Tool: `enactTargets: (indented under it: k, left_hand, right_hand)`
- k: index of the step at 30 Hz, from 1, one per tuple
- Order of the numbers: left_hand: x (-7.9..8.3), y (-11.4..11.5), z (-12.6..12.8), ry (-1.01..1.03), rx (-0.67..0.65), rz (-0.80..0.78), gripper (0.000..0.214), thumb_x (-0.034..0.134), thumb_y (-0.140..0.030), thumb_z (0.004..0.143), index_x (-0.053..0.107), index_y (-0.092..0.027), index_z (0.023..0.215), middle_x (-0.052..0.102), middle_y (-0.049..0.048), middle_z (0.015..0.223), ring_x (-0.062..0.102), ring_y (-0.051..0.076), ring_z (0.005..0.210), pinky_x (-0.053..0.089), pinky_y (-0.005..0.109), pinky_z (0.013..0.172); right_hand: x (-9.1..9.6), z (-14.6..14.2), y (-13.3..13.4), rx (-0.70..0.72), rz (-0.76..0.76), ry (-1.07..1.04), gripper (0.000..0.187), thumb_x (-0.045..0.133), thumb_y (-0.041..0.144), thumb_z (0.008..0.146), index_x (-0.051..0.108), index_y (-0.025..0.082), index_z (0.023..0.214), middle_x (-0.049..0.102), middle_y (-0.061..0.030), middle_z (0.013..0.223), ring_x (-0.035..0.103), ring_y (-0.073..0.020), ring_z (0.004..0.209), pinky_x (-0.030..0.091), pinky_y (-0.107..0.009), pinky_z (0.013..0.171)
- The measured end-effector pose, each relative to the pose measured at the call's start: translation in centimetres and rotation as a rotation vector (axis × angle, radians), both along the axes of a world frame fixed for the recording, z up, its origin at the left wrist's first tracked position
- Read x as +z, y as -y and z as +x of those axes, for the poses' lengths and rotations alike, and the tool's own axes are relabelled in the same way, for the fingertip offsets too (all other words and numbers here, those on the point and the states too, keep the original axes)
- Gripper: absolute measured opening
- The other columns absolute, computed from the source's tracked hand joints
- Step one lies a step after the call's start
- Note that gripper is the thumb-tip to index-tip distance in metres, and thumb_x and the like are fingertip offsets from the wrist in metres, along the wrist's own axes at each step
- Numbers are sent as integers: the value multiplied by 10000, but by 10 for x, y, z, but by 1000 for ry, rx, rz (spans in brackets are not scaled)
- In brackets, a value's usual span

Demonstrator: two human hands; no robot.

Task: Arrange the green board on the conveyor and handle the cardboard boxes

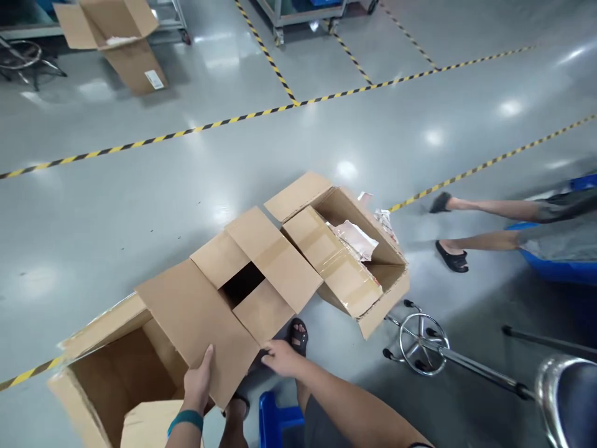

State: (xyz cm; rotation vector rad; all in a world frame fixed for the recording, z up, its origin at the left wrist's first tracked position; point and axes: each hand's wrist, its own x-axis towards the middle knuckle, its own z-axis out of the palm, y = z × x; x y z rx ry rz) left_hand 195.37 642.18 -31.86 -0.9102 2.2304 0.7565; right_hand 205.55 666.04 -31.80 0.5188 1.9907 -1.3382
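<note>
A cardboard box [263, 311] with its flaps partly folded over the top is in front of me, a dark gap between the flaps. My left hand [198, 381] grips the edge of its wide near-left flap, thumb on top and fingers out of sight underneath. At the near right corner of the same box, my right hand [283, 358] has its fingers curled in at the cardboard edge. An open, deep cardboard box [130, 364] lies at the lower left, partly under that wide flap.
Right of the middle box stands an open carton [392, 274] holding a taped smaller box [333, 258] and crumpled paper [358, 239]. A wheeled stool [423, 342] and another person's legs [494, 208] are on the right. A tall carton [133, 65] stands far left. A blue stool [268, 417] is below me.
</note>
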Motion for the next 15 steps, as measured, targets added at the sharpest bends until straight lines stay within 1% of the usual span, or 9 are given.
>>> enactTargets:
  k: [1, 3, 5, 6, 8, 9, 11, 13, 15]
  left_hand:
    - [8, -11, 0, 49, 16, 60, 557, 617, -485, 922, 688, -8, 1201, 726, 248, 1222, 725, 341, 1116, 634, 385, 867]
    - [22, -46, 4, 86, -25, 277, 439, 539, -317, 975, 642, 38, 1212, 697, 293, 1254, 726, 319, 1118, 615, 377, 912]
    - [27, -88, 8, 48, -81, 382, 303, 639, -225, 907, 673, -16, 1124, 739, 256, 1172, 737, 303, 1066, 592, 368, 947]
    - [26, -108, 9, 6, -102, 429, 316, 673, -184, 876, 657, -66, 1169, 743, 202, 1207, 727, 262, 1094, 568, 327, 986]
    - [23, -137, 11, -80, -159, 493, 432, 685, -164, 859, 576, -59, 1263, 709, 219, 1266, 703, 253, 1136, 542, 321, 1013]
    - [21, -144, 12, -105, -179, 516, 451, 688, -199, 873, 560, -69, 1285, 698, 215, 1286, 692, 247, 1162, 531, 313, 1025]
    - [19, -144, 12, -140, -223, 488, 381, 636, -310, 933, 595, -94, 1245, 706, 198, 1263, 688, 245, 1168, 522, 316, 1035]
    - [14, -130, 7, -185, -214, 338, 405, 508, -396, 1004, 602, -85, 1245, 678, 217, 1294, 644, 277, 1250, 469, 367, 1117]
    - [1, -111, -8, -228, -139, 107, 576, 441, -428, 1026, 474, 20, 1388, 531, 326, 1442, 478, 370, 1432, 339, 481, 1223]
  right_hand:
    - [3, 11, -18, -75, 14, -5, 329, 519, 222, 888, 738, 158, 1124, 765, -85, 1016, 720, -197, 936, 565, -297, 867]
    - [10, 32, -56, -173, 77, -11, 448, 359, 285, 970, 680, 110, 1229, 743, -156, 1093, 714, -220, 990, 566, -360, 916]
    - [15, 44, -84, -325, 118, -54, 545, 482, 469, 928, 642, 117, 1312, 691, -191, 1251, 682, -271, 1128, 558, -410, 984]
    - [17, 46, -90, -305, 79, -86, 656, 561, 524, 877, 596, 118, 1391, 633, -204, 1365, 639, -294, 1229, 535, -434, 1042]
    - [21, 41, -83, -216, -7, -130, 848, 700, 550, 765, 529, 122, 1476, 514, -212, 1514, 530, -331, 1379, 470, -473, 1138]
    - [22, 35, -73, -169, -28, -142, 881, 727, 537, 744, 514, 123, 1492, 484, -210, 1542, 496, -338, 1413, 448, -483, 1160]
    - [21, 21, -47, -145, 40, -140, 747, 680, 509, 805, 564, 124, 1435, 548, -213, 1480, 531, -330, 1379, 465, -470, 1135]
    - [12, 7, -27, -170, 205, -104, 504, 540, 474, 921, 665, 123, 1260, 691, -211, 1246, 652, -311, 1201, 522, -426, 1031]
    - [-1, -1, -21, -160, 330, -78, 429, 428, 440, 987, 710, 128, 1071, 738, -188, 994, 710, -291, 1005, 544, -385, 924]
